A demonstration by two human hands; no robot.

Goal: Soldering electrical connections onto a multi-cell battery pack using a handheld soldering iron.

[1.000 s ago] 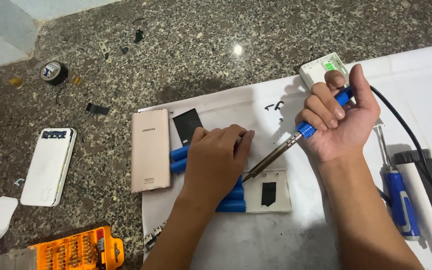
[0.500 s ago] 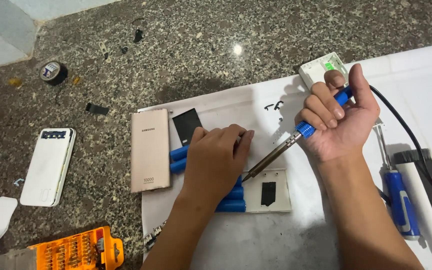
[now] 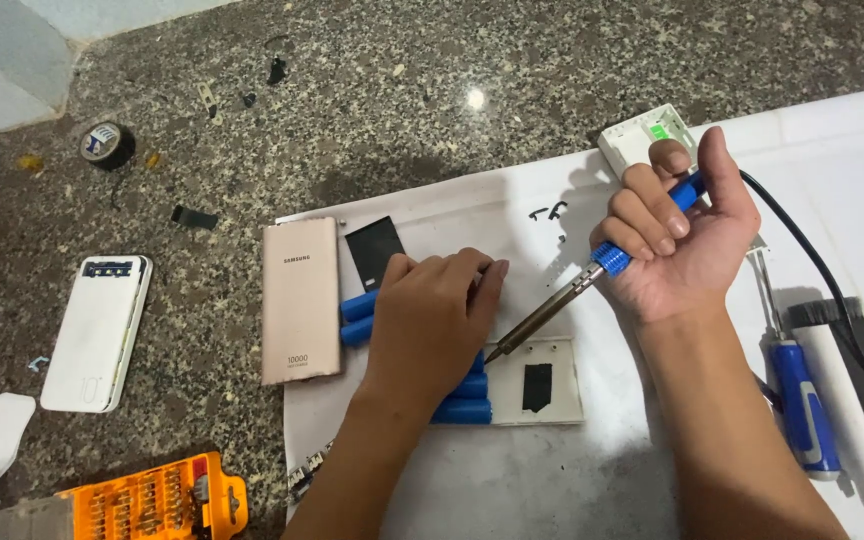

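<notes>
nothing moved: right hand (image 3: pixel 687 240) grips soldering iron (image 3: pixel 562 305).

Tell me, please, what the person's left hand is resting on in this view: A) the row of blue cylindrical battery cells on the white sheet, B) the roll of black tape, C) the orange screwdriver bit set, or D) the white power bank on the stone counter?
A: the left hand lies flat over the blue battery cells, whose ends stick out on both sides of it, while the right hand holds the soldering iron with its tip angled down beside them.
</notes>
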